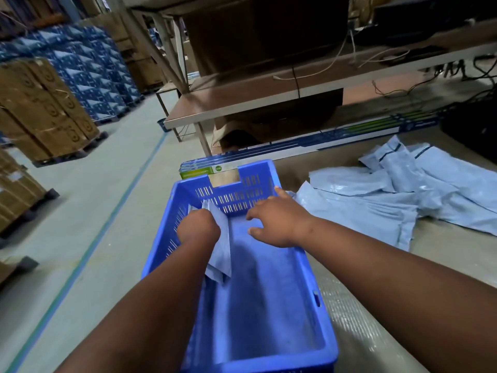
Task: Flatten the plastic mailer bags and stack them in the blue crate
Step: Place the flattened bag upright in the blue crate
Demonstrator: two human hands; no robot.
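The blue crate [320, 313] stands on the table right in front of me, with flattened light-blue mailer bags [269, 300] lying on its bottom. My left hand [198, 229] reaches into the crate's left side and grips a light-blue mailer bag [222, 249], which hangs tilted against the left wall. My right hand [279, 220] hovers over the crate's far right part with fingers spread and holds nothing. A loose heap of crumpled mailer bags [398, 195] lies on the table to the right of the crate.
A long flat blue-and-green box [309, 146] lies behind the crate along the table's far edge. A black object [473, 130] sits at the far right. Shelving with cables stands beyond. Stacked cartons on pallets [45, 109] fill the floor at left.
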